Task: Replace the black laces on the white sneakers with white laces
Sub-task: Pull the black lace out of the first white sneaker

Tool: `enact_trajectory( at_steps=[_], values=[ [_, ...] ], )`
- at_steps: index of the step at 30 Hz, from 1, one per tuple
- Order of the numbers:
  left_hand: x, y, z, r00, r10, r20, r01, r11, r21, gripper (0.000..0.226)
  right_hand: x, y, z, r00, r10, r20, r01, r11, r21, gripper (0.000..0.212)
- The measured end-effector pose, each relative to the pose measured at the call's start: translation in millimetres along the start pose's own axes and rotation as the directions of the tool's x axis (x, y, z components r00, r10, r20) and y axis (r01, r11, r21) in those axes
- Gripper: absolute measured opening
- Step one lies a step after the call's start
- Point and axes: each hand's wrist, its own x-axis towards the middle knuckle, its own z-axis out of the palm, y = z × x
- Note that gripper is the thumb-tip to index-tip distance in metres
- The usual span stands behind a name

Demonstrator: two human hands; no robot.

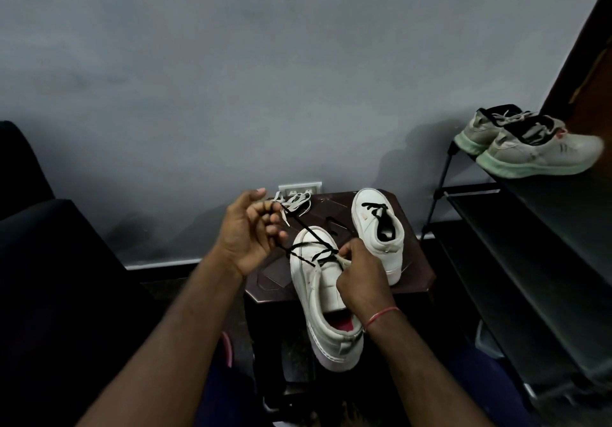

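1. Nearest to me, at about 6 o'clock, the near white sneaker (326, 297) overhangs the front edge of the dark worktop (418, 269), heel toward me. I judge that a hard tug on the lace could drag it off the edge, since only my right hand steadies it.

2. My right hand (359, 281) presses on the tongue area, its grip closed down near the lower eyelets. I cannot tell whether it pinches the lace or only the upper. If it clamps the lace, the strand will jam instead of sliding.

3. The black lace (313, 251) is partly out, running up toward 11 o'clock into my left hand (246, 232), whose grip is curled shut on the strand. Pulling at that slant could snag the tip in an eyelet or fray it.

4. Just beyond the left fingers, at 12 o'clock, the white laces (294, 202) lie in a loose heap at the worktop's far edge. A wide left-hand sweep could knock them off the back.

5. At 1 o'clock the second white sneaker (379, 227) stands laced in black; loose lace could tangle with it.

6. Far off at 2 o'clock, a grey pair of shoes (526, 143) sits on a rack (470, 191), clear of the work.
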Motion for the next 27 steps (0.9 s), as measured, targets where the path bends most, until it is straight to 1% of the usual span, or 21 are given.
enact_trajectory(
  at_steps=[2,3,4,5,6,7,8,9,10,11,12,13,14,15,17,18,20,21,24,26,27],
  values=[
    [1.1,12.5,-9.8,0.999,0.046,0.019,-0.046,0.999,-0.013,0.029,-0.5,-0.8,1.4,1.0,-0.008,-0.002,0.008,1.0,-0.003,0.034],
    [1.1,15.6,-14.3,0.998,0.046,0.036,-0.046,0.999,0.026,0.026,-0.5,-1.2,1.8,1.0,-0.014,-0.005,0.014,1.0,-0.012,0.034],
    [0.3,16.9,-18.9,0.998,0.025,0.051,-0.032,0.988,0.154,0.023,-0.8,-1.5,2.1,1.0,-0.02,-0.008,0.02,1.0,-0.022,0.034],
    [-1.1,15.9,-23.8,0.998,-0.015,0.06,-0.011,0.916,0.402,0.019,-0.5,-1.5,2.3,1.0,-0.023,-0.011,0.022,0.999,-0.027,0.034],
    [-4.1,14.2,-24.7,0.994,-0.101,0.051,0.035,0.704,0.71,0.015,0.0,-1.3,2.5,1.0,-0.023,-0.013,0.023,0.999,-0.026,0.034],
    [-7.6,11.3,-23.4,0.971,-0.237,0.011,0.08,0.369,0.926,0.013,0.6,-0.9,2.4,1.0,-0.021,-0.013,0.021,0.999,-0.025,0.034],
    [-9.9,7.6,-20.9,0.921,-0.384,-0.069,0.099,0.06,0.993,0.016,1.2,-0.7,2.1,1.0,-0.016,-0.01,0.016,0.999,-0.028,0.033],
    [-9.5,3.5,-22.1,0.871,-0.461,-0.17,0.102,-0.167,0.981,0.02,1.1,-0.7,2.0,1.0,-0.011,-0.005,0.011,0.999,-0.032,0.032],
    [-7.6,-0.3,-25.6,0.865,-0.448,-0.226,0.085,-0.314,0.946,0.022,1.2,-0.8,2.4,1.0,-0.011,-0.001,0.01,0.999,-0.035,0.031],
    [-4.3,-2.5,-31.0,0.905,-0.363,-0.22,0.049,-0.426,0.904,0.025,1.2,-1.0,3.1,1.0,-0.015,-0.001,0.015,0.999,-0.035,0.031],
    [-1.4,-3.5,-35.9,0.955,-0.248,-0.16,0.011,-0.513,0.858,0.029,0.7,-1.8,4.1,1.0,-0.021,-0.003,0.021,0.999,-0.038,0.03],
    [0.1,-3.7,-37.5,0.987,-0.137,-0.085,-0.005,-0.553,0.833,0.031,0.4,-2.6,4.8,1.0,-0.023,-0.005,0.023,0.999,-0.043,0.03],
    [1.1,-3.8,-38.2,0.999,-0.029,-0.029,0.009,-0.53,0.848,0.033,0.1,-3.1,5.2,1.0,-0.023,-0.006,0.023,0.999,-0.047,0.03],
    [0.5,-4.2,-36.8,0.997,0.08,0.011,0.027,-0.458,0.888,0.035,0.6,-3.0,5.6,1.0,-0.022,-0.006,0.021,0.999,-0.043,0.03],
    [-0.5,-6.9,-32.5,0.954,0.289,0.078,0.011,-0.292,0.956,0.042,1.5,-2.4,6.1,1.0,-0.019,-0.003,0.019,0.999,-0.032,0.032],
    [0.2,-7.1,-30.8,0.918,0.375,0.128,-0.028,-0.262,0.965,0.044,2.4,-2.0,6.4,1.0,-0.019,-0.005,0.019,0.999,-0.027,0.032],
    [4.1,-7.2,-31.1,0.848,0.493,0.194,-0.045,-0.299,0.953,0.033,3.4,-1.6,5.0,1.0,-0.013,-0.016,0.013,1.0,0.0,0.032],
    [6.6,-5.7,-32.7,0.834,0.522,0.176,-0.012,-0.303,0.953,0.027,3.9,-1.4,3.9,1.0,-0.006,-0.023,0.007,1.0,0.021,0.032],
    [12.2,0.5,-39.6,0.855,0.517,0.032,0.138,-0.288,0.948,0.039,8.8,-3.6,-0.4,0.998,0.014,-0.056,-0.008,0.994,0.112,0.031],
    [16.0,1.2,-46.8,0.847,0.532,0.017,0.127,-0.232,0.964,0.037,14.7,-6.8,-1.4,0.996,0.029,-0.085,-0.016,0.989,0.146,0.029],
    [18.6,0.1,-51.4,0.842,0.539,0.002,0.104,-0.166,0.981,0.037,19.2,-8.8,-0.5,0.995,0.035,-0.097,-0.019,0.987,0.16,0.029]
  ],
)
